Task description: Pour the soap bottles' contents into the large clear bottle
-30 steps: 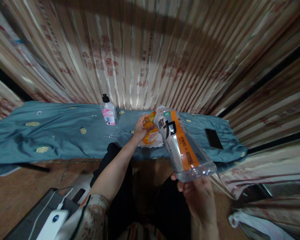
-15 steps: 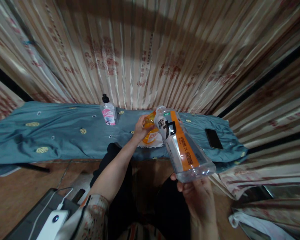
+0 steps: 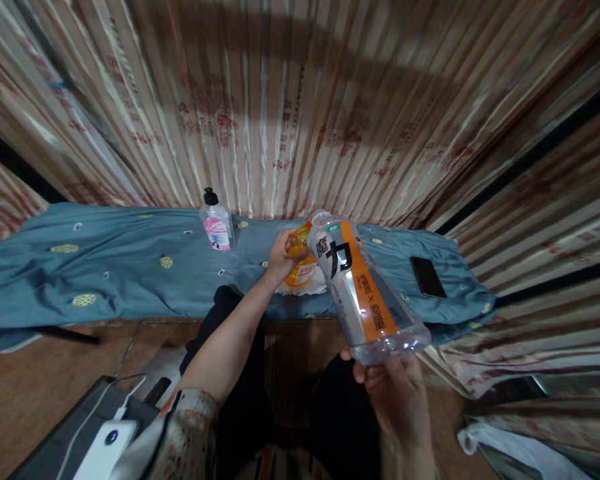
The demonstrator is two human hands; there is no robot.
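My right hand (image 3: pixel 393 390) grips a clear plastic bottle (image 3: pixel 365 293) with an orange label near its base. The bottle is tilted, its uncapped mouth pointing up and left. Behind that mouth, my left hand (image 3: pixel 284 257) is closed around the upper part of an orange translucent bottle (image 3: pixel 297 272). The two bottles overlap at their necks; whether they touch is hard to tell. Beneath the orange bottle lies a white cloth or tissue (image 3: pixel 317 285). Left of my left hand stands a clear squeeze bottle (image 3: pixel 217 227) with a black cap and pink label.
A blue-green cloth with pineapple prints (image 3: pixel 130 267) covers the low table. On its right end lies a black phone (image 3: pixel 428 277). Striped curtains (image 3: pixel 260 107) hang close behind and at both sides. A white device with a cable (image 3: pixel 105 447) rests at lower left.
Both hands stay in nearly the same place. The clear bottle has turned very slightly in my right hand.
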